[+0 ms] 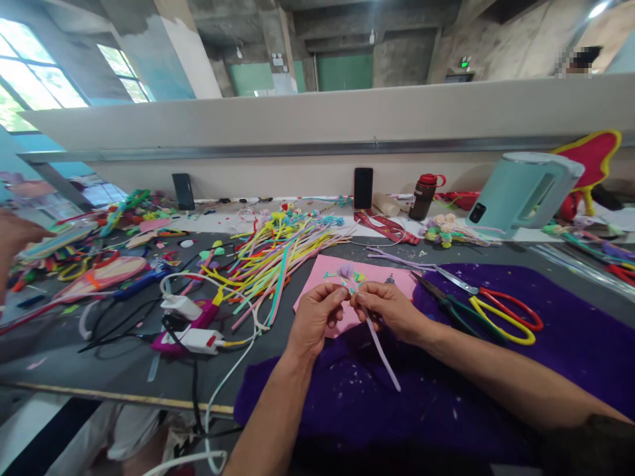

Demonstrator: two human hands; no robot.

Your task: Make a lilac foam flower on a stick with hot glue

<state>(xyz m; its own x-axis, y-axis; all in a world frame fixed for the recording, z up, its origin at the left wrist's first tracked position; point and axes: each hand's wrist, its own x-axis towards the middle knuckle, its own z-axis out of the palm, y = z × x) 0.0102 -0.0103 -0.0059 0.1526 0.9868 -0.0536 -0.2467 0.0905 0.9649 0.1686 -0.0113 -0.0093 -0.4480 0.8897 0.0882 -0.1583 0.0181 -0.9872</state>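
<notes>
A pipe-cleaner flower with a fluffy lilac head and one long pale stem is held between my two hands. My left hand pinches it just below the head, thumb against fingers. Close beside it, my right hand is closed on the upper stem, whose free end slants down to the right. Underneath lies a pink sheet with small green and yellow bits on it. A dark purple cloth covers the table in front of me. Right of my hands rest scissors with red and yellow handles and dark-handled pliers.
Many coloured pipe cleaners lie in a heap at left centre. A power strip with chargers and cables sits nearer. Behind stand a phone, a dark bottle and a mint kettle. Another person's hand reaches in from the left.
</notes>
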